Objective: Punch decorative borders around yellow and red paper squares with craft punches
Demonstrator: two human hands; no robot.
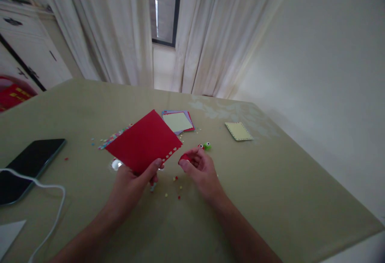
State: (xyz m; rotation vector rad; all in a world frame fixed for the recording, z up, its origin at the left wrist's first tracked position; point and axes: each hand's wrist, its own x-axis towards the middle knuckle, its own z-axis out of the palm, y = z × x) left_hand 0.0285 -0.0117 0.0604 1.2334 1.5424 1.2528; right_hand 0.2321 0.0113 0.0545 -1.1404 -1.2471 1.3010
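The left hand [132, 180] pinches a red card [143, 142] by its near edge, thumb on the face turned up and fingers curled beneath; the card is held tilted above the tabletop [270, 198], with a row of small pale shapes, some like hearts, along its right-hand edge; the right hand [205, 171] is just beside that edge, its thumb and fingertips closed on a small red object [184, 158], mostly hidden by them, so what it is cannot be told.

Small red and pale bits [179, 197] lie scattered between the forearms; a heap of multicoloured confetti [114, 137] shows behind the card's left side, and a shiny round item [116, 164] sits near the left hand, partly covered; beyond the card is a stack of coloured cards [178, 122], a pale one on top and red and lilac edges showing under it; a green figure with a round eye [207, 146] is just behind the right hand, a red one beside it; farther right lies a pale yellow card [238, 131] with a dotted border.

At the left are a dark-screened phone [33, 162], a white cable [45, 185] crossing it, and the corner of a white sheet [10, 235]; past the tabletop's far left edge, a red item [15, 94] bears yellow markings, too blurred to read.
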